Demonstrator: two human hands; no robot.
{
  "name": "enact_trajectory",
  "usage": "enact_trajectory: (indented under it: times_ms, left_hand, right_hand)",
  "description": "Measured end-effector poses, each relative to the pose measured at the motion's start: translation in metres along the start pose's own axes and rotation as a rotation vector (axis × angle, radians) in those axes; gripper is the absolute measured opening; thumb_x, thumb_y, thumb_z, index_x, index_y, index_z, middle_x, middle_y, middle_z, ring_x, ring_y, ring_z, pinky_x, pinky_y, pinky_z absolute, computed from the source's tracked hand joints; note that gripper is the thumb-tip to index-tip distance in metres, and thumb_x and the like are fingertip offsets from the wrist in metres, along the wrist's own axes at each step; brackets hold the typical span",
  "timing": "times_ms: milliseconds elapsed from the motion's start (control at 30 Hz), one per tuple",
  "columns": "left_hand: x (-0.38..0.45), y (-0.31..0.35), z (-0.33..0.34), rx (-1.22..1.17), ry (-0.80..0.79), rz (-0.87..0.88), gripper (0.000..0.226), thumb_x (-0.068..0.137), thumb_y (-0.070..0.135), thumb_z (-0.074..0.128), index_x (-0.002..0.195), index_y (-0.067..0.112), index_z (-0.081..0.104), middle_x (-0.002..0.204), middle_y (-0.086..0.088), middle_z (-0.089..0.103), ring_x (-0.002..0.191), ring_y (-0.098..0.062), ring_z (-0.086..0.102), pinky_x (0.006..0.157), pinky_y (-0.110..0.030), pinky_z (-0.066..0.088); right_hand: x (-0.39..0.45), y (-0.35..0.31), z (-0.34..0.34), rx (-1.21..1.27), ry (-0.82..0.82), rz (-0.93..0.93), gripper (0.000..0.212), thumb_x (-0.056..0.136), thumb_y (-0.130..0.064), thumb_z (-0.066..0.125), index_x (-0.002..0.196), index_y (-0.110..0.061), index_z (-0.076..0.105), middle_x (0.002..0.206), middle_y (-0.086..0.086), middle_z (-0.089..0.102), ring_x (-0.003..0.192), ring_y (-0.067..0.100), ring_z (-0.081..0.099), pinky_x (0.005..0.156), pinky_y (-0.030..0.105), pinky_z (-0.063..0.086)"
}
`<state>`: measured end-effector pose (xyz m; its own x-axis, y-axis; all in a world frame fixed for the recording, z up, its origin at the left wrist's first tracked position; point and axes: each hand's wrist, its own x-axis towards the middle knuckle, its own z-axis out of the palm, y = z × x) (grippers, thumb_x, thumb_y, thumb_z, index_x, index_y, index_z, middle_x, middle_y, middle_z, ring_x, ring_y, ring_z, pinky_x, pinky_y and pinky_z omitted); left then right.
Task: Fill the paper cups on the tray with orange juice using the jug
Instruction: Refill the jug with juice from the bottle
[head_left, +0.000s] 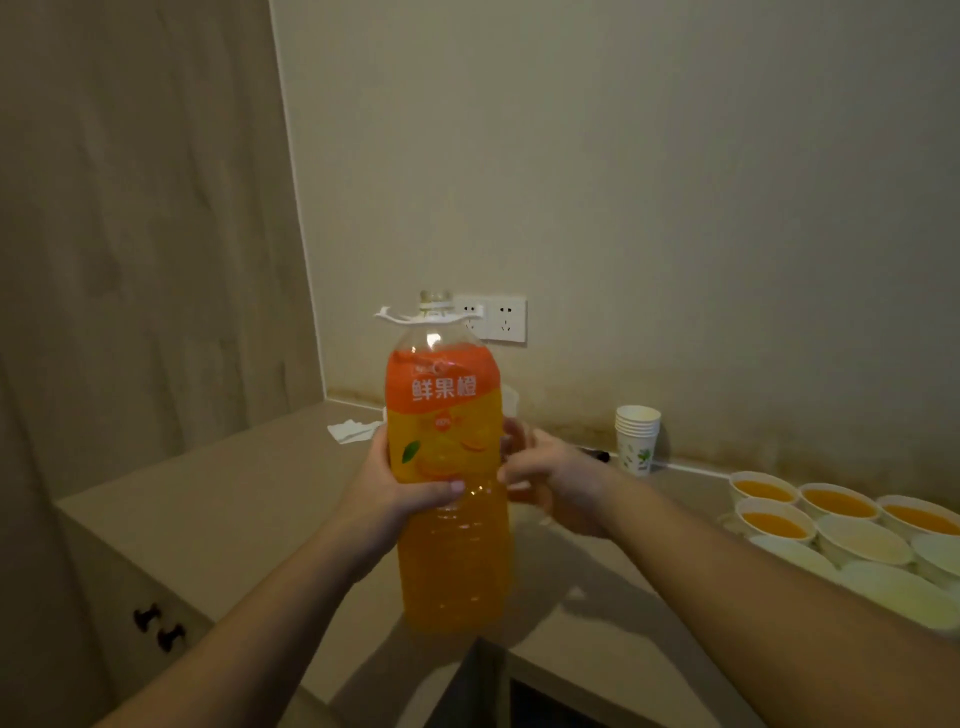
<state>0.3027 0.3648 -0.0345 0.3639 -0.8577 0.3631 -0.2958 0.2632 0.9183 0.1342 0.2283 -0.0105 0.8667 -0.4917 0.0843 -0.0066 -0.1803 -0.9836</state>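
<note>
While upright, juice bottle gripped by left hand, right hand curled beside.

Juice bottle upright, centre, held above the counter: left hand on its left side, right hand just behind-right. Napkin behind-left on counter. Cup stack behind-right by wall. Paper cups clustered far right. Wall sockets behind bottle neck.
</note>
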Motion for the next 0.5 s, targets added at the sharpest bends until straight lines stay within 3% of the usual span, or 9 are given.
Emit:
enact_trajectory:
  times_ms: [100, 167, 267, 367, 500]
  left_hand:
    - [0.005, 0.000, -0.022, 0.013, 0.091, 0.026, 0.104, 0.051, 0.045, 0.095, 0.141, 0.028, 0.046, 0.127, -0.003, 0.069, 0.113, -0.030, 0.070, 0.091, -0.059, 0.058]
    - [0.007, 0.001, -0.035, 0.044, 0.148, 0.004, 0.112, 0.043, 0.054, 0.097, 0.140, 0.030, 0.046, 0.125, -0.001, 0.069, 0.110, -0.029, 0.071, 0.089, -0.059, 0.058]
    - [0.005, -0.001, -0.050, 0.122, 0.236, -0.036, 0.118, 0.036, 0.063, 0.096, 0.139, 0.038, 0.045, 0.123, 0.005, 0.069, 0.109, -0.029, 0.069, 0.089, -0.061, 0.057]
    - [0.001, -0.004, -0.055, 0.177, 0.292, -0.059, 0.129, 0.027, 0.071, 0.093, 0.141, 0.037, 0.043, 0.125, 0.005, 0.066, 0.111, -0.028, 0.066, 0.092, -0.062, 0.055]
    - [-0.003, -0.007, -0.054, 0.187, 0.303, -0.081, 0.136, 0.021, 0.073, 0.092, 0.142, 0.035, 0.042, 0.124, 0.003, 0.065, 0.110, -0.028, 0.065, 0.093, -0.061, 0.054]
  right_hand:
    - [0.012, 0.001, -0.017, -0.114, 0.403, -0.084, 0.070, 0.084, -0.026, 0.069, 0.148, -0.022, 0.040, 0.130, -0.003, 0.051, 0.115, 0.019, 0.054, 0.092, 0.033, 0.048]
    - [0.022, 0.011, -0.026, -0.223, 0.520, -0.018, 0.068, 0.091, -0.040, 0.066, 0.150, -0.022, 0.037, 0.138, -0.001, 0.047, 0.106, 0.012, 0.055, 0.088, 0.030, 0.047]
    - [0.041, 0.029, -0.026, -0.288, 0.516, 0.091, 0.066, 0.093, -0.058, 0.055, 0.146, -0.021, 0.041, 0.139, 0.000, 0.051, 0.116, 0.017, 0.053, 0.097, 0.037, 0.045]
    - [0.052, 0.036, -0.017, -0.341, 0.511, 0.104, 0.047, 0.097, -0.059, 0.044, 0.121, -0.020, 0.056, 0.111, -0.001, 0.062, 0.100, 0.017, 0.057, 0.086, 0.038, 0.048]
    - [0.046, 0.039, -0.014, -0.402, 0.488, 0.050, 0.040, 0.100, -0.054, 0.042, 0.098, -0.020, 0.063, 0.092, 0.000, 0.066, 0.087, 0.019, 0.061, 0.079, 0.039, 0.050]
